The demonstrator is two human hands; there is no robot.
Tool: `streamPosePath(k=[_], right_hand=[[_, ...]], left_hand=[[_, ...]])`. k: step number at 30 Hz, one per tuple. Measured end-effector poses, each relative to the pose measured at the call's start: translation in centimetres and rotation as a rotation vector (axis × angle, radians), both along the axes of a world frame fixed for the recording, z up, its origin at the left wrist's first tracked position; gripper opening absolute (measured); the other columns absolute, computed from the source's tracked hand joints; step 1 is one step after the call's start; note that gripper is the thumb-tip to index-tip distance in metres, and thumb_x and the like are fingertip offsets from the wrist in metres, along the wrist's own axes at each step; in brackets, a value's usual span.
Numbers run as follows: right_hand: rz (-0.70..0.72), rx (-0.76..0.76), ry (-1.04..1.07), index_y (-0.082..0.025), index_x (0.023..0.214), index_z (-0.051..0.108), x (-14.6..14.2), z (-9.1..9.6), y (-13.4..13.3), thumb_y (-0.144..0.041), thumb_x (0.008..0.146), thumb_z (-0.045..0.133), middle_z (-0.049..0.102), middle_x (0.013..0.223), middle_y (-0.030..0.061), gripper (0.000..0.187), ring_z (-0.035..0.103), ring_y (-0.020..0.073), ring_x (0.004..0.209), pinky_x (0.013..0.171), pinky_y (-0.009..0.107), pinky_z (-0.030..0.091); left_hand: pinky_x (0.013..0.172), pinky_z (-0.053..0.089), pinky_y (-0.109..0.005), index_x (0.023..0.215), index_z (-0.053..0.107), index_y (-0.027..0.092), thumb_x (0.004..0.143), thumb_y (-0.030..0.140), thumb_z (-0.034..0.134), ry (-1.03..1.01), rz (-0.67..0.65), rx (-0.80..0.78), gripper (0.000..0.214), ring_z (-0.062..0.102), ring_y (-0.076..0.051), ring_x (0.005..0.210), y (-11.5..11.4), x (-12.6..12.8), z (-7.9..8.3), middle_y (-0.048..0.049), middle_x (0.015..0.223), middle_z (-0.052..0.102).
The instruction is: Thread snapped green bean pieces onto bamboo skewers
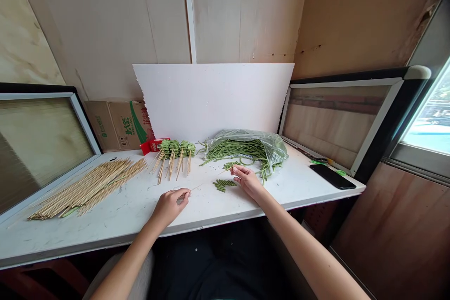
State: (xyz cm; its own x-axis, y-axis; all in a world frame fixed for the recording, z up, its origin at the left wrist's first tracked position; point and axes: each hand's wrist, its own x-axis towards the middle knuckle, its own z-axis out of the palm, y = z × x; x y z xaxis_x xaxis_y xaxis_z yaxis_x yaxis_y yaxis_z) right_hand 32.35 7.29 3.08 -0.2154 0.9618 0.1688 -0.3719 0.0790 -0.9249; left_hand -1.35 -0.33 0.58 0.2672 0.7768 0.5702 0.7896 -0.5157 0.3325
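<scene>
The white table (116,218) bore a fanned pile of thin wooden sticks (94,185) on its left. Near the back lay sticks threaded with green pieces (177,149), beside a red packet (150,146). To their right sat a clear plastic bag (279,152) of long green beans (234,150). Cut bean pieces (223,185) lay in front; a black phone (332,176) rested near the right end.

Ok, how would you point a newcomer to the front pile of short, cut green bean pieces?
On the white table, find the clear plastic bag of long green beans. Come toward the table's front edge, just left of the bare right hand. These short green bean pieces lie nearer that edge than the similar small pile by the bag.
</scene>
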Motion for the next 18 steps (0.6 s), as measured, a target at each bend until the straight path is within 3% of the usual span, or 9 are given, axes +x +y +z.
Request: streamPosePath(k=[18], right_hand=[[0.023,0.003,0.028,-0.025,0.098,0.077,0.2,-0.1,0.0,-0.047,0.073,0.089,0.073,0.106,0.008,0.035,0.063,0.0259,0.106,0.082,0.033,0.049]], left_hand=[[0.075,0.054,-0.025,0.1,0.074,0.026,0.097,0.025,0.053,-0.002,-0.004,-0.023,0.022,0.074,-0.019,0.081,-0.7,0.5,1.1,-0.0013,0.092,0.079]])
